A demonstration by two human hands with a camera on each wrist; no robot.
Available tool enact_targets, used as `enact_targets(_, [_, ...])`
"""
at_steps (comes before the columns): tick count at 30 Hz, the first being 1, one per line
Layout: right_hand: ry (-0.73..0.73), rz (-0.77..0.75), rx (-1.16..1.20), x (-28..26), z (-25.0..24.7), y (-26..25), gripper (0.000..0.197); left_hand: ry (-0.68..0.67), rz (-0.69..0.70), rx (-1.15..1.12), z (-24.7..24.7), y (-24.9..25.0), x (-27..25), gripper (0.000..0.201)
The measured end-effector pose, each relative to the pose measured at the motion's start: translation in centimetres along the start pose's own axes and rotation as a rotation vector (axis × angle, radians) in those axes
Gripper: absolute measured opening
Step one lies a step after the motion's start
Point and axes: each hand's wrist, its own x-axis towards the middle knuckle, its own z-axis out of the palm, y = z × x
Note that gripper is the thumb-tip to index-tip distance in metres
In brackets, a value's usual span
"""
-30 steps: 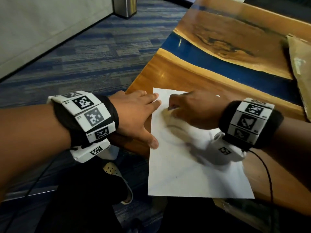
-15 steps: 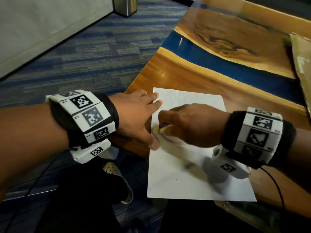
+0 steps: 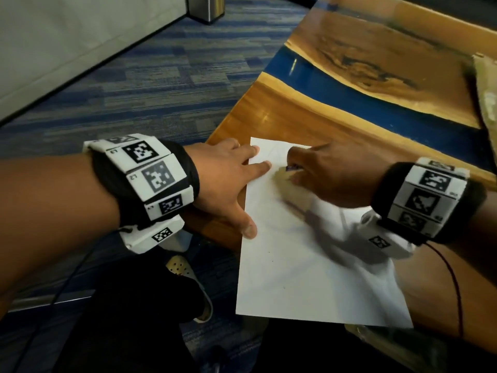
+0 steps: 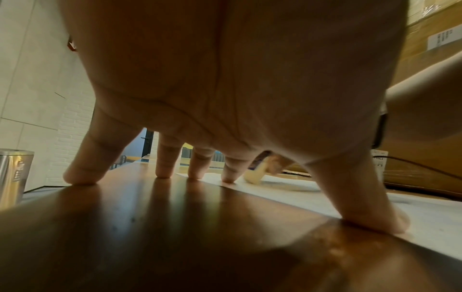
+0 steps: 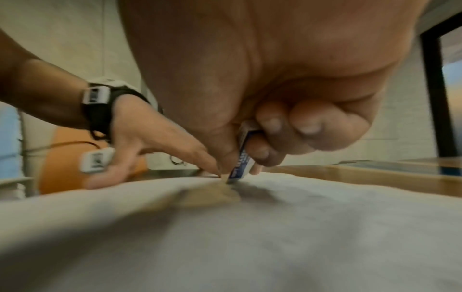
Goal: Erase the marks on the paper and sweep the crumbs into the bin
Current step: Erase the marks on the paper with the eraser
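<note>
A wooden table (image 3: 269, 111) with a blue resin band (image 3: 349, 87) running across it stands on blue striped carpet (image 3: 134, 76). A cardboard box (image 3: 486, 90) sits at the table's far right edge, with a white label (image 4: 442, 38) showing on its side in the left wrist view. A pale perforated shoe (image 3: 188, 275) shows on the floor below the table's near corner, and a pale wall (image 3: 67, 36) rises at upper left.

Glossy wooden table (image 3: 271, 109), matt white paper (image 3: 309, 278), brushed metal bin (image 4: 12, 173).
</note>
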Motion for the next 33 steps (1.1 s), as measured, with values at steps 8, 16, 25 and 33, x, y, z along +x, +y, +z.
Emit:
enact_targets(8, [-0.016,0.014,-0.031,0.1,-0.3,1.1,0.021,-0.015,-0.007,0.013,-0.2,0.0,-0.1,0.129])
enact_targets(16, [-0.063,-0.095,0.064,-1.1,0.3,-0.6,0.020,-0.016,0.006,0.020,-0.3,-0.1,0.3,0.126])
enact_targets(25, [-0.079,-0.117,0.060,-1.3,0.3,-0.5,0.023,-0.022,0.008,0.040,-0.5,0.0,0.4,0.126])
enact_targets(33, [-0.082,-0.131,0.051,-1.7,0.5,-1.1,0.022,-0.041,-0.007,0.065,-0.9,0.1,0.2,0.125])
